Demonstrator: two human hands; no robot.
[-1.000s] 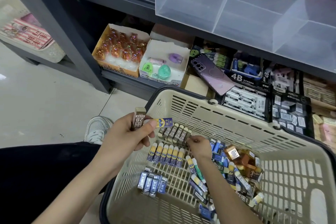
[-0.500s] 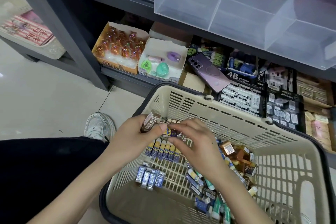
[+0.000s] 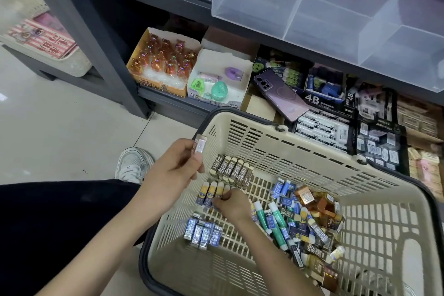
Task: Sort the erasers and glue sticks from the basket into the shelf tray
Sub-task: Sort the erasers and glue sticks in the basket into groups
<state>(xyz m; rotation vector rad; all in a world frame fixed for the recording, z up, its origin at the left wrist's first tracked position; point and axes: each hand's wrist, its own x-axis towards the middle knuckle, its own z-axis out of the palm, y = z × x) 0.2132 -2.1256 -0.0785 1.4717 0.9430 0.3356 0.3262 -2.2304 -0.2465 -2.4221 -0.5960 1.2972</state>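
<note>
A beige basket (image 3: 283,151) sits in front of me on the floor. Inside it lie a row of brown 2B erasers (image 3: 231,169), a row of yellow-and-blue erasers (image 3: 211,191), a row of blue erasers (image 3: 203,233) and a loose heap of green glue sticks (image 3: 276,218) and erasers at the right. My left hand (image 3: 173,170) holds one brown eraser (image 3: 200,144) upright above the basket's left rim. My right hand (image 3: 231,203) is down in the basket, fingers curled at the yellow-and-blue row; what it pinches is hidden. The clear divided shelf tray (image 3: 324,14) sits above, with nothing in it.
The lower shelf holds a box of orange figures (image 3: 163,60), a white box of sharpeners (image 3: 218,81), a purple phone (image 3: 278,94) and black 4B eraser boxes (image 3: 322,127). A dark shelf post (image 3: 96,38) stands left. My shoe (image 3: 132,163) and dark trouser leg are beside the basket.
My right hand took the yellow-and-blue eraser from my left hand and went down to the row in the basket. My left hand turned the brown eraser upright.
</note>
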